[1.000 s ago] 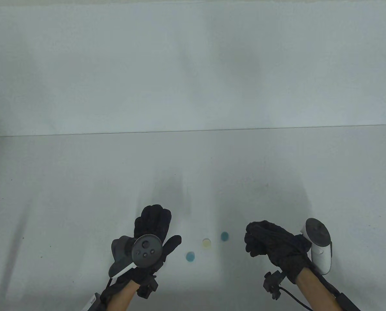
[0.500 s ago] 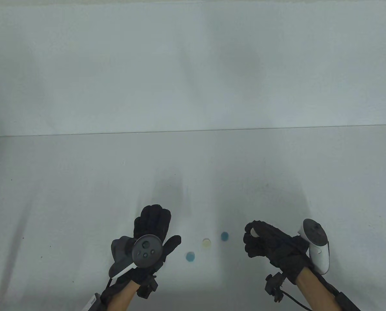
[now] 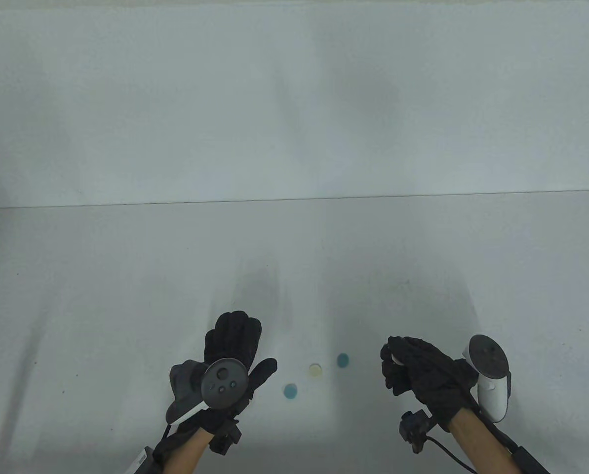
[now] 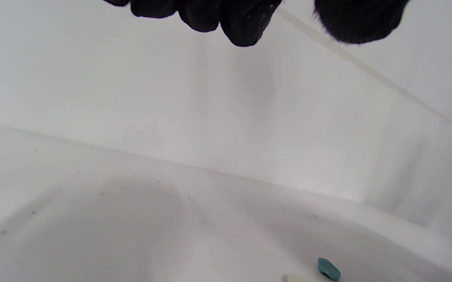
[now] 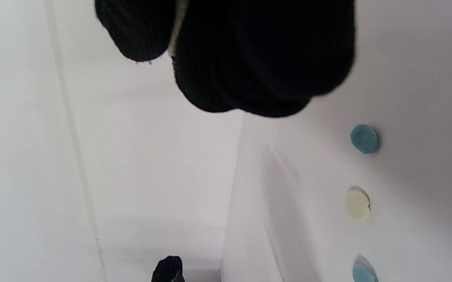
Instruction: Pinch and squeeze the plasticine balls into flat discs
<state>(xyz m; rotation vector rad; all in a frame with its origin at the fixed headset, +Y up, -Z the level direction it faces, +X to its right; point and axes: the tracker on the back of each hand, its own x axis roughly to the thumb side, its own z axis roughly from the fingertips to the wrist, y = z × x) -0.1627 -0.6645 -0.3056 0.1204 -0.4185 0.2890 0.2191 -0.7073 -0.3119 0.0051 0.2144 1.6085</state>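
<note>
Plasticine discs, three of them, lay flat on the white table (image 3: 101,296) between the two hands, in a shallow diagonal row. Nearest the left hand was a teal disc (image 3: 290,391), then a pale yellow disc (image 3: 315,370) in the middle, then a second teal disc (image 3: 342,360) closest to the right hand. None touched another; each sat a little apart from its neighbour. No hand touched any of the three.

Left hand (image 3: 227,355) hovered left of the row, palm down, fingers extended and close together, thumb out to the side toward the discs, holding nothing. Dark round tracker (image 3: 223,382) sat on its back. Left wrist view showed its fingertips (image 4: 241,23) hanging free above the table, with the far teal disc and an edge of the yellow one low in the frame.

Right hand (image 3: 420,373) was right of the row, fingers curled in toward the thumb, pinching a small whitish piece of plasticine (image 3: 396,359); only a sliver showed, shape could not be told. White tracker (image 3: 489,377) rode on its back. Right wrist view showed the curled fingers (image 5: 257,58) bunched together, with all three discs on the table at the frame's right side.
</note>
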